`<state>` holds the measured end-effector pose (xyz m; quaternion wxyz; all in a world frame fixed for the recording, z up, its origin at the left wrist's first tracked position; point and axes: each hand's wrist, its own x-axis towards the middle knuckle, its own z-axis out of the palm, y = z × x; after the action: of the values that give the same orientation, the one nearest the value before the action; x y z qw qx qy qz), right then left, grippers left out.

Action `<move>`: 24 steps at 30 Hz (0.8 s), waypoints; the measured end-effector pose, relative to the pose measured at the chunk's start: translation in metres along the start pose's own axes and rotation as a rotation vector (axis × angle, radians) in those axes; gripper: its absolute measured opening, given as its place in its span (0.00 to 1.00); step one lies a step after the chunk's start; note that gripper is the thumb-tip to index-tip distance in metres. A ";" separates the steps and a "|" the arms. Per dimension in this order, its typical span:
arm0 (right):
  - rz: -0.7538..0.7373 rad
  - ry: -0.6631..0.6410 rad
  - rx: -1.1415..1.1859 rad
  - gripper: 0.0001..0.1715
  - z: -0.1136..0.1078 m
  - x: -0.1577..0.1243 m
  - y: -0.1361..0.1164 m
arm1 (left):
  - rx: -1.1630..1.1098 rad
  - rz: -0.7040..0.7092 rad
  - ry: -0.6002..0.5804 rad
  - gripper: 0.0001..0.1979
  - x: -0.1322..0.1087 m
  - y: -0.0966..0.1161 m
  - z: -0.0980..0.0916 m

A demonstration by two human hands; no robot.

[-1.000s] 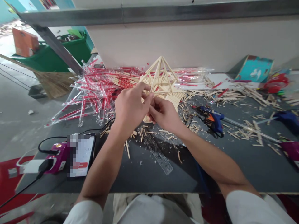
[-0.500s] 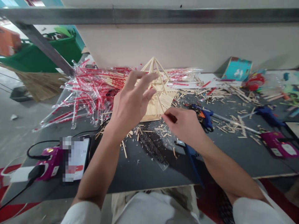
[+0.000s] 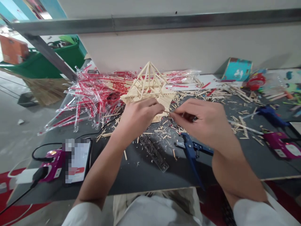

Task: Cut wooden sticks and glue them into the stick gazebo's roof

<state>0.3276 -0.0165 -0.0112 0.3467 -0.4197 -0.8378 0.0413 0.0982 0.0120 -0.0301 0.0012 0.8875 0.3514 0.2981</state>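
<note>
A thin wooden stick (image 3: 166, 111) spans the small gap between my hands. My left hand (image 3: 139, 116) has its fingers drawn together at the stick's left end. The right end is pinched between thumb and forefinger of my right hand (image 3: 203, 122). Just behind my hands stands a pyramid-shaped frame of glued wooden sticks (image 3: 148, 77) on a flat base of sticks laid side by side (image 3: 166, 99). My left hand hides part of that base.
Blue cutting pliers (image 3: 190, 150) and a clear ruler (image 3: 154, 152) lie in front. Red-marked plastic wrappers (image 3: 94, 94) pile up at left. A phone (image 3: 78, 161), purple power strips (image 3: 279, 144), a blue glue gun (image 3: 270, 116) and scattered stick offcuts (image 3: 243, 127) surround the work.
My left hand has come down from the frame to the stick. My right hand has shifted right, and the stick now lies nearly level between both hands, clear of the frame.
</note>
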 end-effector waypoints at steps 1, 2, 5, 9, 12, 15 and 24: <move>0.010 0.027 0.029 0.09 0.003 0.000 0.001 | -0.051 -0.017 -0.014 0.08 0.001 -0.001 0.002; 0.031 0.049 0.067 0.07 0.007 0.001 0.003 | -0.098 -0.038 -0.021 0.07 0.001 -0.002 0.005; 0.127 0.031 0.173 0.08 0.022 0.003 0.014 | -0.297 -0.123 0.024 0.05 0.005 -0.004 0.010; 0.151 -0.072 0.245 0.08 0.041 0.006 0.024 | -0.614 -0.282 0.164 0.03 0.009 -0.011 0.020; 0.143 -0.022 0.265 0.10 0.049 0.007 0.027 | -0.725 -0.347 0.210 0.04 0.010 -0.018 0.029; 0.124 0.072 0.197 0.09 0.058 0.006 0.033 | -0.498 -0.353 0.302 0.04 0.010 -0.021 0.035; 0.159 0.193 0.017 0.12 0.082 0.008 0.043 | 0.195 -0.284 0.426 0.06 0.006 -0.009 0.032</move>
<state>0.3028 0.0349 -0.0841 0.4249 -0.4840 -0.7641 0.0351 0.1131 0.0289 -0.0546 -0.1164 0.7425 0.4918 0.4396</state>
